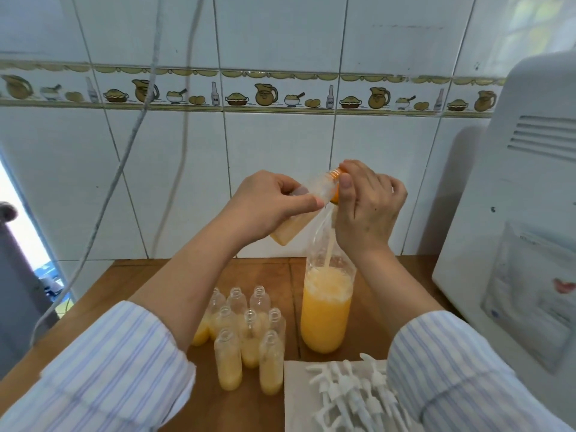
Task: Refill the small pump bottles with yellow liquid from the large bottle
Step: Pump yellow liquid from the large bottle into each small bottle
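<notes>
Tilted small bottle (299,213) over large bottle (327,307)

White tiled wall (280,169) with a jug-patterned border (268,93); wooden tabletop (258,275) below; white appliance (514,213) at right.

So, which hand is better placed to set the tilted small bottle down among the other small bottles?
Left. The left hand already holds the tilted small bottle, and the other small bottles stand below its forearm, left of the large bottle. The right hand grips the large bottle's neck.
</notes>
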